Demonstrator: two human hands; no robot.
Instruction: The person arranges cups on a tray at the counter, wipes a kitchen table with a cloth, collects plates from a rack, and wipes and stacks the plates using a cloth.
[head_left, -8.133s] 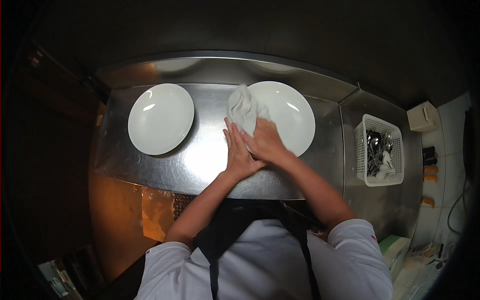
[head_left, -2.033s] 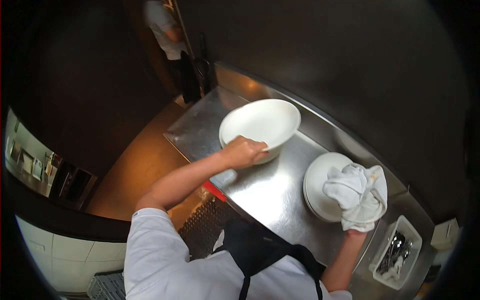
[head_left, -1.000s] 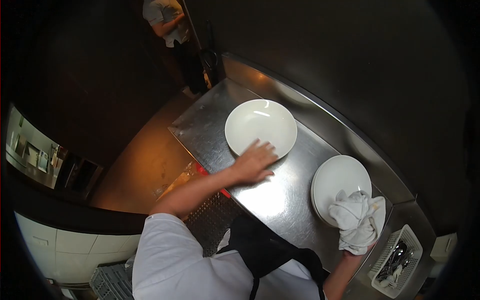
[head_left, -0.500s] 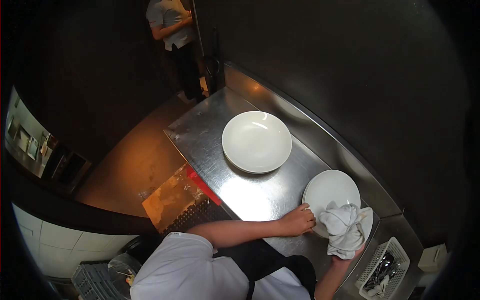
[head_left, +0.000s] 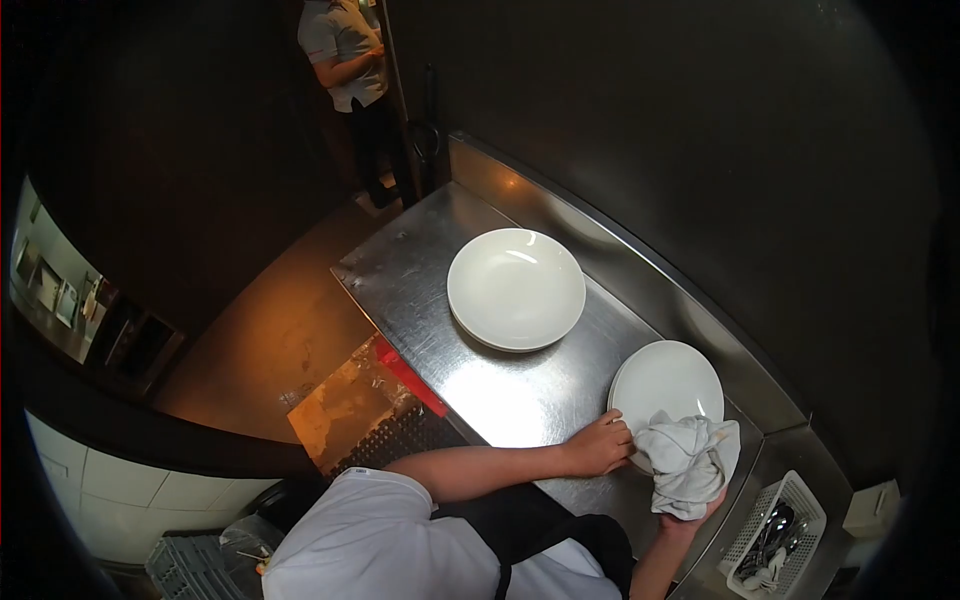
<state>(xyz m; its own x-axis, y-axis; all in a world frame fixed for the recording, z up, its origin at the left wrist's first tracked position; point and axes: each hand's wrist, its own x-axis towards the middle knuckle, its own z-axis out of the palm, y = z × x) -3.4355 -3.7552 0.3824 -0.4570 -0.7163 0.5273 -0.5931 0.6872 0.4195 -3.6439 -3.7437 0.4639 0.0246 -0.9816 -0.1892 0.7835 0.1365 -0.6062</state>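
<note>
My left hand (head_left: 598,446) has its fingers curled at the left rim of a round white plate (head_left: 668,378), which seems to have another plate under it. In my right hand (head_left: 700,512) is a bunched white cloth (head_left: 690,462), pressed over the near right part of that plate. The cloth hides most of the fingers of this hand and some of the plate's rim. Farther along the steel counter (head_left: 400,270) sits a stack of larger white dishes (head_left: 515,288), apart from both hands.
A white basket (head_left: 745,540) of cutlery stands at the right, beside a small pale box (head_left: 872,508). A raised steel edge (head_left: 640,250) runs along the dark wall. Another person (head_left: 350,70) stands beyond the counter's far end. Grey crates (head_left: 185,568) are at lower left.
The cloth has shifted slightly down and left over the plate with my right hand. My left hand keeps its place at the rim. The whole view has shifted a little.
</note>
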